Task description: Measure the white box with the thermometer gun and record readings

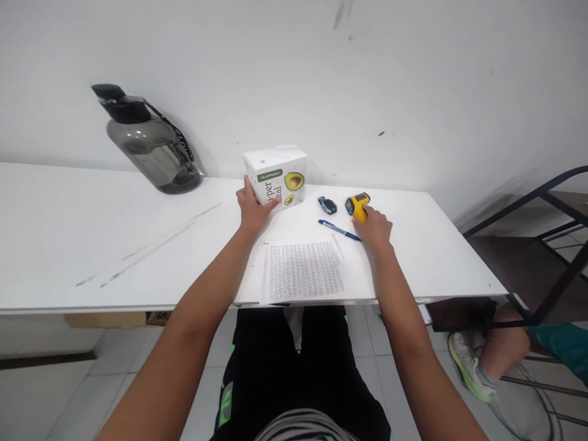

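My left hand point(254, 207) grips the lower left side of a white carton point(281, 160) printed with avocados, which stands near the wall. In my right hand point(374, 228) is a yellow infrared thermometer gun point(357, 204), its fingers wrapped around the handle. Between the two hands lies a small dark blue device with a screen point(327, 205); I cannot make out its exact kind. A blue pen point(339, 229) rests just left of my right hand. Closer to me, a sheet of paper point(302, 269) covered in rows of small printed or written marks lies on the table.
The white table point(114, 245) runs along a white wall. A large grey water bottle point(149, 147) with a black lid stands at the back left. To the right is a dark metal-framed shelf or chair point(514, 263), with another person's leg and shoe point(471, 367) below it.
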### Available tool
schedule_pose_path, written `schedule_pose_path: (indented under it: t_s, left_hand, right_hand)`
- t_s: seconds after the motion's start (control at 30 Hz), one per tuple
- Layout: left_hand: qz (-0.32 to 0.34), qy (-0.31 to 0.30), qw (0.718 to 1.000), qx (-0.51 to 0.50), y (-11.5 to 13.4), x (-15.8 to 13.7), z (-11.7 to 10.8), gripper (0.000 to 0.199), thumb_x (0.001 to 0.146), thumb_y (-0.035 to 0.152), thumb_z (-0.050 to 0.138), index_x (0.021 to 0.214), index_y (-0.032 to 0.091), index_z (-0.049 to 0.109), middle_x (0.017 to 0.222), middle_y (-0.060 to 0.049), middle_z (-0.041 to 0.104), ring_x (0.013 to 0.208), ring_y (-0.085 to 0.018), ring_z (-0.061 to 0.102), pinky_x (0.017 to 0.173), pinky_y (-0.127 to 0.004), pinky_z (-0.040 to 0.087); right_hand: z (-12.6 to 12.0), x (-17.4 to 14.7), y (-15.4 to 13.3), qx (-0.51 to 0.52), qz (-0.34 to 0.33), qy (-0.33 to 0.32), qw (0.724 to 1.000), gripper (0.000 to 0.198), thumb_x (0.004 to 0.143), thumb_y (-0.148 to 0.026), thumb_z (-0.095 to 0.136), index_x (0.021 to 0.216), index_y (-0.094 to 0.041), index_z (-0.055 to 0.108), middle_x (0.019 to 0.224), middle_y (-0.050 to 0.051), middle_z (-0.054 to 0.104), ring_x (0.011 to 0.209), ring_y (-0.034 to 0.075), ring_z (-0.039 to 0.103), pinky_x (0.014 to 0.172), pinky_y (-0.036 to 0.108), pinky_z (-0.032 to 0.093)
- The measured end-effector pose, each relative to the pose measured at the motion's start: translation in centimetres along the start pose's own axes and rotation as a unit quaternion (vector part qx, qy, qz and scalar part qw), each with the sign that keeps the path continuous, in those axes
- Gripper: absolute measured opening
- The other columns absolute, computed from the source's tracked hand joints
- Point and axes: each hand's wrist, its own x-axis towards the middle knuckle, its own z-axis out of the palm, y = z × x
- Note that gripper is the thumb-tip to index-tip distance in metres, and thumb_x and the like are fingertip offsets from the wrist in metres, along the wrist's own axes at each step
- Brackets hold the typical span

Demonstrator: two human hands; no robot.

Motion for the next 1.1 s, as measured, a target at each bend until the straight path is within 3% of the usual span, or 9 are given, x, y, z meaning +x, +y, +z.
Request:
schedule_pose_path:
  t_s: [0.1,0.2,0.33,0.47,0.6,0.7,0.77,0.93,1.1]
  left_hand:
    - [-0.001,-0.016,1.0,-0.001,0.4,-0.1,-0.1,0.111,0.062,0.039,0.084,0.151,0.036,0.017,0.132,-0.01,0.035,0.129,-0.031,0.041,0.105,-0.046,0.043]
    - [-0.002,-0.022,1.0,-0.017,0.6,-0.4,-0.1,0.109,0.065,0.04,0.082,0.151,0.032,0.014,0.136,-0.011,0.038,0.13,-0.03,0.041,0.107,-0.045,0.041]
    - [0.039,0.048,0.998,0.029,1.4,-1.0,0.0,0.113,0.062,0.043,0.084,0.149,0.03,0.012,0.14,-0.014,0.032,0.136,-0.032,0.033,0.11,-0.048,0.035]
    - [0.107,0.123,0.983,0.083,3.4,-2.0,-0.1,0.089,0.069,0.05,0.077,0.141,0.025,0.031,0.113,-0.008,0.05,0.111,-0.026,0.051,0.098,-0.044,0.042]
    - [0.211,-0.09,0.964,0.138,5.8,-4.7,0.6,0.032,0.087,0.052,0.056,0.098,0.022,0.062,0.067,0.002,0.05,0.07,-0.016,0.053,0.075,-0.036,0.045]
    - [0.307,-0.326,0.875,0.183,7.1,-7.4,1.8,0.038,0.091,0.053,0.048,0.083,0.021,0.066,0.072,-0.001,0.06,0.069,-0.016,0.055,0.07,-0.033,0.043]
    - [0.355,-0.412,0.817,0.191,7.4,-8.9,2.6,0.042,0.09,0.058,0.049,0.093,0.02,0.068,0.089,-0.005,0.066,0.08,-0.019,0.058,0.073,-0.034,0.044]
    - [0.407,-0.486,0.752,0.182,6.3,-10.5,3.7,0.063,0.08,0.068,0.056,0.125,0.024,0.062,0.133,-0.01,0.059,0.126,-0.032,0.047,0.102,-0.047,0.036]
    - [0.369,-0.521,0.742,0.201,5.6,-10.6,4.0,0.077,0.077,0.072,0.057,0.138,0.026,0.052,0.147,-0.009,0.048,0.14,-0.036,0.033,0.112,-0.055,0.024]
  right_hand:
    - [-0.4,-0.5,-0.3,0.007,-0.017,0.047,0.999,0.052,0.086,-0.041,0.057,0.132,-0.017,0.055,0.133,0.017,0.054,0.122,0.032,0.049,0.098,0.046,0.04]
    - [-1.0,-1.1,-0.7,0.031,-0.121,0.061,0.99,0.037,0.086,-0.035,0.057,0.116,-0.015,0.065,0.133,0.017,0.056,0.125,0.031,0.048,0.103,0.046,0.039]
    - [-1.7,-2.5,-1.2,0.014,-0.262,-0.061,0.963,0.022,0.086,-0.024,0.056,0.103,-0.015,0.068,0.123,0.014,0.063,0.117,0.026,0.056,0.099,0.038,0.044]
    - [-1.7,-4.0,-1.6,-0.082,-0.241,-0.119,0.96,0.018,0.089,-0.02,0.05,0.09,-0.015,0.067,0.102,0.016,0.068,0.095,0.027,0.064,0.079,0.035,0.049]
    - [-2.0,-5.1,-1.1,-0.083,-0.182,-0.063,0.978,0.022,0.093,-0.022,0.042,0.102,-0.015,0.061,0.091,0.016,0.069,0.082,0.029,0.065,0.071,0.037,0.046]
    - [-2.2,-6.1,0.2,0.042,-0.13,-0.018,0.991,0.025,0.094,-0.029,0.038,0.112,-0.017,0.052,0.088,0.011,0.067,0.073,0.026,0.063,0.065,0.034,0.044]
    - [-2.0,-7.1,1.2,0.163,-0.13,0.003,0.978,0.022,0.092,-0.037,0.043,0.105,-0.021,0.05,0.081,0.005,0.064,0.066,0.022,0.059,0.061,0.031,0.043]
    - [-0.8,-9.6,2.3,0.329,-0.191,0.032,0.924,0.039,0.09,-0.056,0.042,0.066,-0.025,0.043,0.062,0.001,0.052,0.061,0.018,0.051,0.062,0.031,0.043]
    - [-0.3,-9.9,1.8,0.416,-0.25,-0.086,0.87,0.046,0.094,-0.06,0.026,0.084,-0.024,0.053,0.07,0.001,0.054,0.064,0.017,0.052,0.063,0.031,0.044]
